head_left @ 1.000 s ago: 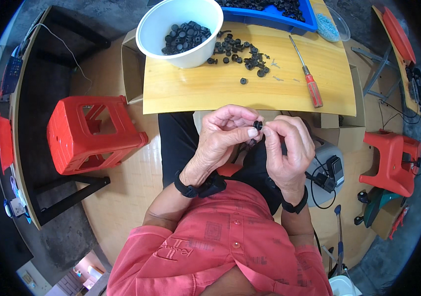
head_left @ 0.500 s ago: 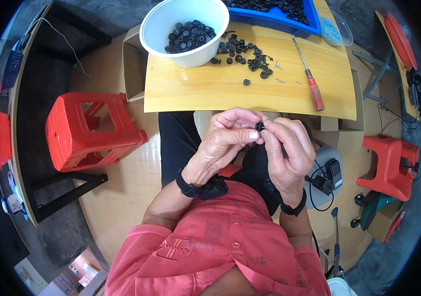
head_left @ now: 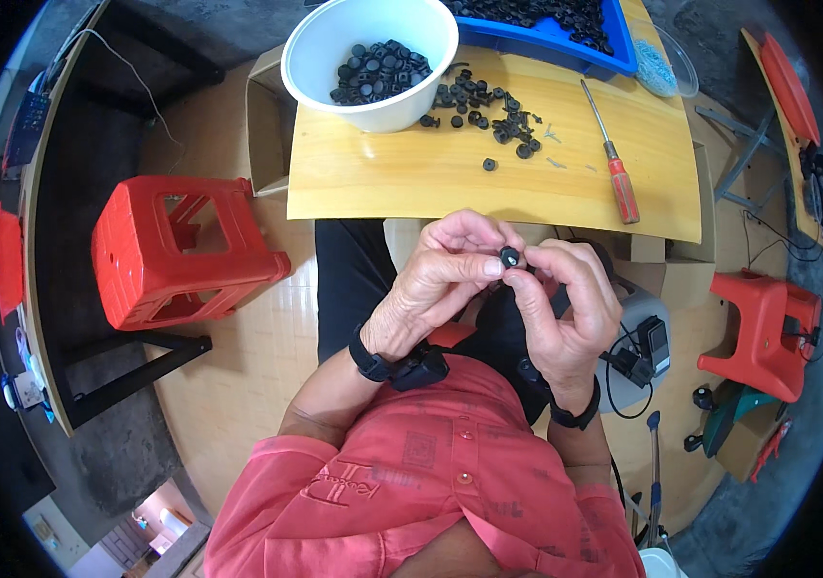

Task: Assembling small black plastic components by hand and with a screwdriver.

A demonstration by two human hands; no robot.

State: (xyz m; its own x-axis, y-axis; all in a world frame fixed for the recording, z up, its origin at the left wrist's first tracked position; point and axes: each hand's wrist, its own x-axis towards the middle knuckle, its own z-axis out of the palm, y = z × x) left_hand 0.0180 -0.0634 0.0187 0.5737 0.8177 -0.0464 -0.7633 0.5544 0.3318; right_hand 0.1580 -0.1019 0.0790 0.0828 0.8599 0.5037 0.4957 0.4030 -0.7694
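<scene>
One black part (head_left: 510, 256), mid-frame, is pinched in the left hand (head_left: 442, 275); the right hand (head_left: 568, 297) curls beside it, grip unclear. Seemingly mid-adjustment, it next calls for steadiness.

Free passage lies over the near strip of the yellow tabletop (head_left: 392, 183), left of the screwdriver (head_left: 614, 162). Obstacles: loose black parts (head_left: 502, 136), mid-table; white bowl (head_left: 383, 118), left; blue tray (head_left: 546, 53), far side; left hand (head_left: 440, 275) and right hand (head_left: 566, 299), before the near edge.

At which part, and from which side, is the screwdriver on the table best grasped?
Probably by its red handle, coming from the person's side with the right hand: this thick end lies toward the near edge of the table, while the thin metal shaft points away.
</scene>
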